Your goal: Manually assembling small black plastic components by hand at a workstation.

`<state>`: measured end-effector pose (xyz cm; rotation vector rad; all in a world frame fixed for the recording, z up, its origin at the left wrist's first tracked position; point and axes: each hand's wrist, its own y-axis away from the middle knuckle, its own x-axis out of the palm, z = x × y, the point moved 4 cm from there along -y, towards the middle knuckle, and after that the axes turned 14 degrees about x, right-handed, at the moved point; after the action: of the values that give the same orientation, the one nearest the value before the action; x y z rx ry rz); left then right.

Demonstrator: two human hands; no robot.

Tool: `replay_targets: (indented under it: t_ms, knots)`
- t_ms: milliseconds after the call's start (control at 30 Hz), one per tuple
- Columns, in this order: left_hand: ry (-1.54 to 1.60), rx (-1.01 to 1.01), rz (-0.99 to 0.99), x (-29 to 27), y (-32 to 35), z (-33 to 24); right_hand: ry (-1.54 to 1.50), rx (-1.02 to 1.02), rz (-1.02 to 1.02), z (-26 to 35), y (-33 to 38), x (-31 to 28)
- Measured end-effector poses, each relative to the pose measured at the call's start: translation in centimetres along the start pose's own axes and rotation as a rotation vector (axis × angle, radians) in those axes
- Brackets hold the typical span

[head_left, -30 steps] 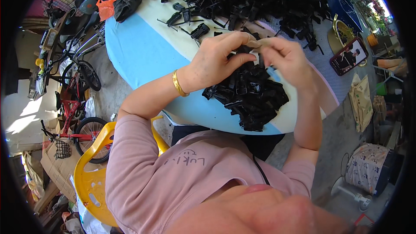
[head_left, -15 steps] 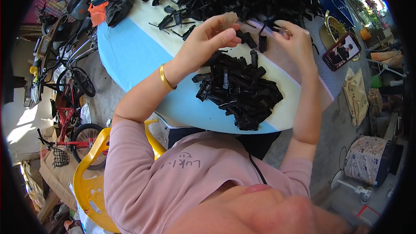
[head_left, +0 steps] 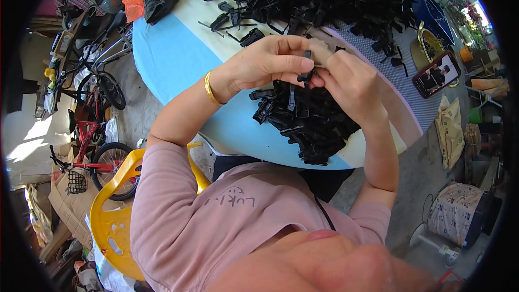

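My left hand [head_left: 265,66], with a gold bangle at its wrist, pinches a small black plastic part [head_left: 306,71] between thumb and fingers. Close against it is my right hand [head_left: 354,84], fingers closed together beside the same part. A thin pale edge shows between the fingertips, but what the right hand grips is hidden. Just below both hands lies a heap of similar black plastic parts [head_left: 308,130] on the table. Beyond them spreads a much larger pile of black parts [head_left: 335,0], some with thin straps or stems.
The rounded table [head_left: 178,67] has a striped blue, cream and brown cover. At its right edge a phone [head_left: 436,74] leans by a gold-coloured basin [head_left: 430,43]. A yellow chair [head_left: 116,211] and a red bicycle [head_left: 84,146] stand at left. A paper sack [head_left: 450,130] is on the right.
My hands were apart, the right one near the large pile with a black part. Now they have come together above the small heap, with a black part in the left fingers.
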<state>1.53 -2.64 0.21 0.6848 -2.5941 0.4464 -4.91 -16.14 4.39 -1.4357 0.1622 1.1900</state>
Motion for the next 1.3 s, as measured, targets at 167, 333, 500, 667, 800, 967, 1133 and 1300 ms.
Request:
replay_targets:
  t_ms: [167,333,500,667,800,967,1133,1300]
  knots:
    - [-0.139,0.249,-0.145,-0.5,-0.1,-0.7,-0.620,0.615,0.137,-3.4,0.8,1.0]
    - [-0.462,0.363,-0.164,0.4,0.1,-0.6,-0.848,0.793,0.252,-1.8,1.1,2.3]
    - [-0.638,0.378,-0.231,1.0,0.7,-0.6,-0.838,0.789,0.217,-1.2,1.2,2.3]
    - [-0.740,0.463,-0.231,0.6,0.9,0.2,-0.811,0.750,0.172,-0.8,1.1,2.5]
    - [-0.983,0.826,-0.281,1.2,1.2,-0.5,-0.791,0.769,0.187,-0.7,1.4,2.5]
    - [-0.993,0.723,-0.262,1.3,0.7,-0.7,-0.832,0.842,0.258,-1.6,1.3,2.5]
    - [-1.085,0.553,-0.352,2.2,0.4,-0.8,-0.767,0.748,0.137,-1.9,0.9,1.5]
    - [-1.024,0.491,-0.071,2.7,0.7,-1.3,-0.588,0.573,0.163,-1.7,0.5,0.4]
